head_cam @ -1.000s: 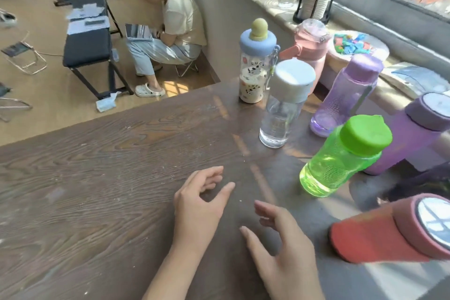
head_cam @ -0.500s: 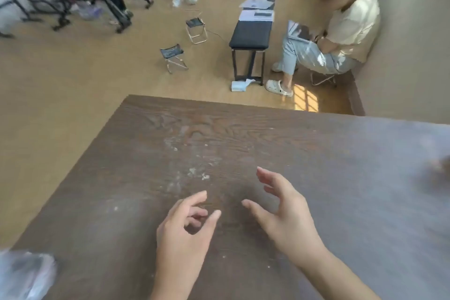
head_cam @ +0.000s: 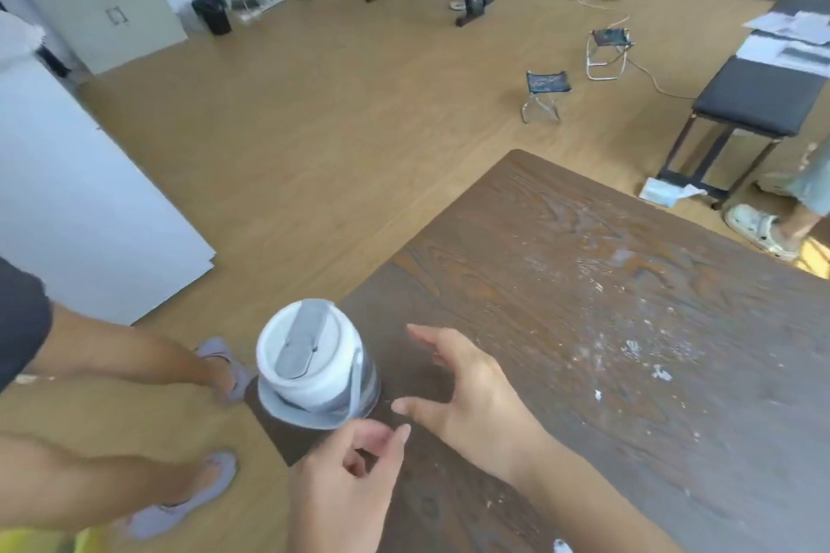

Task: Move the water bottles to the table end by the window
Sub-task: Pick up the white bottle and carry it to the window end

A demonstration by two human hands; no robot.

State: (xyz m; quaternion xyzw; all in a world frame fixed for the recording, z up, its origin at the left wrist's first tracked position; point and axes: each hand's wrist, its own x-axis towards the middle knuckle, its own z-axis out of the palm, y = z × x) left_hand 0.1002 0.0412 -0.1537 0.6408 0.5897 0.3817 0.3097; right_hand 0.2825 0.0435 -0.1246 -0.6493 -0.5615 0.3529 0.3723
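A water bottle with a white lid and a grey flip handle stands upright at the near left corner of the dark wooden table. My left hand hovers just in front of it, fingers loosely curled, holding nothing. To the bottle's right, my right hand is spread open, a short gap away from it. Neither hand touches the bottle. The other bottles and the window are out of view.
Another person's bare legs in grey slippers stand on the floor left of the table corner. A black bench with papers, two small folding stools and a seated person's foot lie beyond the table.
The view has swung left, away from the bottles by the window, to the table's far corner. The white-lidded bottle has come into view, and both hands have moved close to it.
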